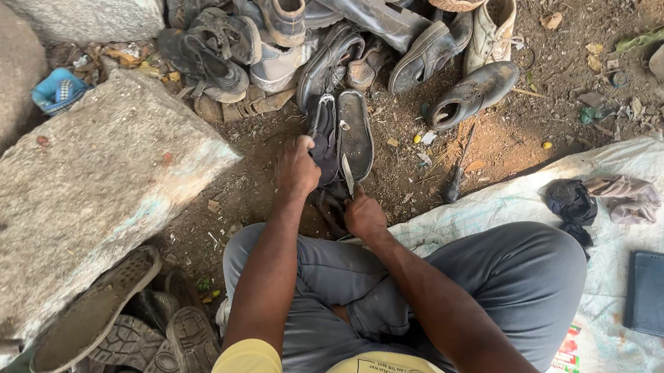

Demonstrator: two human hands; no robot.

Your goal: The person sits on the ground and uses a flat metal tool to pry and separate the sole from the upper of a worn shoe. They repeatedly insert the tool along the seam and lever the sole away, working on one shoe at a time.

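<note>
The person is sitting cross-legged on the bare brown dirt ground (504, 145), grey-trousered knees spreading left and right at the near edge of the view. A crumpled white woven sack (635, 197) is lying under the right knee, carrying a dark flat phone (650, 292) at the right and a bundle of dark and beige rags (599, 200) a little farther off.

Just beyond the knees, the right hand (365, 216) is closing around a slim pale metal blade (347, 174), whose tip is pointing away and resting against the work. The left hand (298, 167) is clamping the near end of a worn black shoe upper (323, 130), holding it upright in the centre of the scene. Touching it on the right, a black oval sole (356, 133) is lying with its inner face showing, already parted from the upper along most of its visible length. Judging by this, the separating or trimming looks well advanced, with only the near end, hidden between the hands, possibly still joined.

A dark-handled screwdriver-like tool (456, 173) is lying on the dirt to the right. A large grey stone slab (83, 189) is sitting at the left, and a heap of old worn shoes (322, 26) is piling up along the far edge.
</note>
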